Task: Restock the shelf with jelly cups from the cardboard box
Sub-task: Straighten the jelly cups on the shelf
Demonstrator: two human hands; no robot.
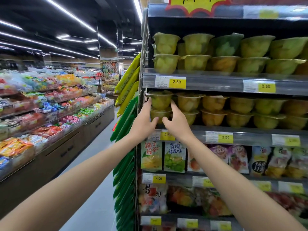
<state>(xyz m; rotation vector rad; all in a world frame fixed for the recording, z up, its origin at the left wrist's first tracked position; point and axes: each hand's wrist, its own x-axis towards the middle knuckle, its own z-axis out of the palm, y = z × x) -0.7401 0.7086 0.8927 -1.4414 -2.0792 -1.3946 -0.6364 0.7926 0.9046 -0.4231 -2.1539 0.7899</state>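
Jelly cups [160, 102], two stacked on shelf [250, 133], fruit chunks inside, grasped by left hand [146, 117], right hand [175, 121].

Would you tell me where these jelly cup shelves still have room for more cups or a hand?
The upper shelf has dark headroom above its stacked cups, under the board overhead. The middle shelf is packed two high, side to side; only a narrow slot beside the end stack, where the right hand reaches in.
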